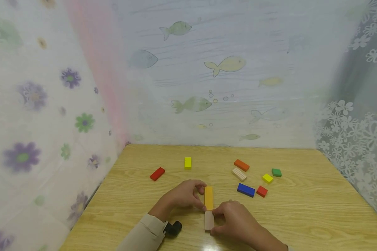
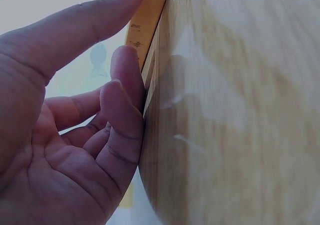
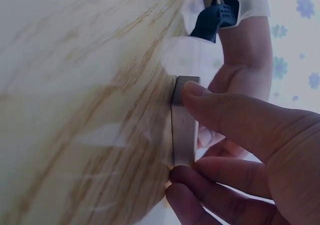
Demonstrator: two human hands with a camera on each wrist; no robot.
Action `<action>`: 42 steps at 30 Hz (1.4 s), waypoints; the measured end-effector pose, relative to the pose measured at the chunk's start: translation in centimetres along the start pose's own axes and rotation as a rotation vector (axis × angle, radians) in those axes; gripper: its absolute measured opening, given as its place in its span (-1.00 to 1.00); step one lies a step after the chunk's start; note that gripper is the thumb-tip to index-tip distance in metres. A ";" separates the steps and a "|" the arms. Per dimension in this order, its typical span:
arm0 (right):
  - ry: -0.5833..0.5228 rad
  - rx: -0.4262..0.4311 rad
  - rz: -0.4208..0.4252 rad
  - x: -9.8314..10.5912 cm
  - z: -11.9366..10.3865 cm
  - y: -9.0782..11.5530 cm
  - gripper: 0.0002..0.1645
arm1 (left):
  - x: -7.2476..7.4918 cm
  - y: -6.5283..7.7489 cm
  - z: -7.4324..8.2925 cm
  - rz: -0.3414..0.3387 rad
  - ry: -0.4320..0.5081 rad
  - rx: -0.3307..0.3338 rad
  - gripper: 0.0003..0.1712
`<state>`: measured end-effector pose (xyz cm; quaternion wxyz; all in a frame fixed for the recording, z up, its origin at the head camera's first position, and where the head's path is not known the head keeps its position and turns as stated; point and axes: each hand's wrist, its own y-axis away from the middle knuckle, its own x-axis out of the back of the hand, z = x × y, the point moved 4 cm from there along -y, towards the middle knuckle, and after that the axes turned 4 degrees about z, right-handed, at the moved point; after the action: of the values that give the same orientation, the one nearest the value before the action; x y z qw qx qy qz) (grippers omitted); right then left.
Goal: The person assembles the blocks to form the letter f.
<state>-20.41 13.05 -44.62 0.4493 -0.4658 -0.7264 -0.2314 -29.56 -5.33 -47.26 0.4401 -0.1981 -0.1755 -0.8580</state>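
An orange-yellow block (image 1: 208,198) and a plain wooden block (image 1: 209,221) lie end to end in a line on the table. My left hand (image 1: 188,195) holds the orange-yellow block from its left side, thumb by the near end and curled fingers by the far end. Small dark print shows on that block's side (image 2: 137,35) in the left wrist view. From the right, my right hand (image 1: 235,219) grips the plain wooden block lengthwise. Its thumb (image 3: 197,90) presses the near end, and its fingertips are at the other end.
Beyond my hands lie a red block (image 1: 157,174), a yellow block (image 1: 187,163), an orange block (image 1: 241,165), a striped wooden block (image 1: 239,174) and a blue block (image 1: 246,190). Further right are small red (image 1: 262,191), yellow (image 1: 267,178) and green (image 1: 276,172) blocks. Patterned curtains surround the table.
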 end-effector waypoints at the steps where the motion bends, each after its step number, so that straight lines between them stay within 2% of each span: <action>1: -0.002 0.001 -0.001 0.0 0.0 0.0 -0.41 | 0.0 0.0 0.0 0.001 0.002 0.001 -0.13; 36: -0.020 0.036 0.015 -0.1 0.4 -0.1 -0.39 | 0.0 -0.1 -0.1 0.004 0.003 0.001 -0.16; 42: -0.059 0.034 0.005 0.1 0.6 0.0 -0.38 | 0.0 -0.1 -0.1 0.005 0.008 -0.004 -0.16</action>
<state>-20.71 13.58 -44.81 0.4359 -0.4666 -0.7421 -0.2041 -29.71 -5.33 -47.36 0.4425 -0.1962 -0.1716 -0.8581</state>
